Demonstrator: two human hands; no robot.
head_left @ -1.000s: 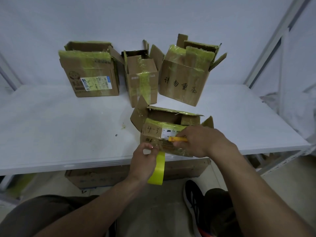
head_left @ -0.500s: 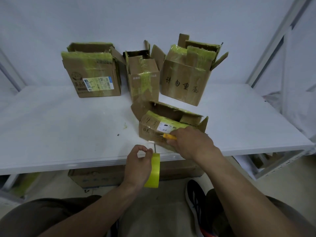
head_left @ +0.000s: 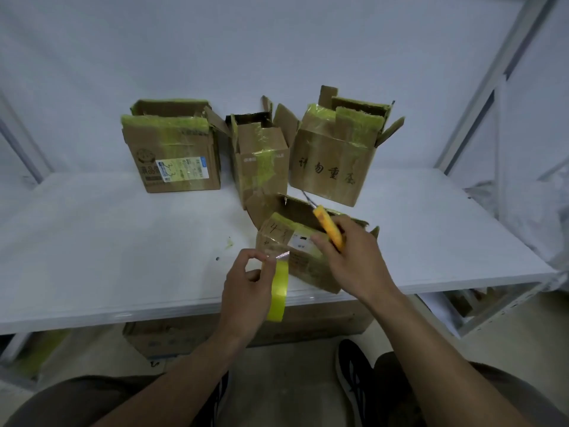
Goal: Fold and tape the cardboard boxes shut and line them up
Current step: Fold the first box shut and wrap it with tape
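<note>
The left grip (head_left: 246, 283) is pinching the end of the tape roll (head_left: 279, 291), ready for pulling. The right grip (head_left: 354, 257) is clasping the utility knife (head_left: 327, 227) for cutting.

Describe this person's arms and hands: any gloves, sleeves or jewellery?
No gloves: the left hand and right hand are bare. The left forearm and right forearm are bare too, with no sleeve in view. No watch, ring or bracelet shows.

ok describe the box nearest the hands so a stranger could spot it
On the white table, three cardboard boxes stand in a back row. A fourth box sits alone at the near edge. Only it has a handwritten 4 on a yellow-taped flap.
</note>
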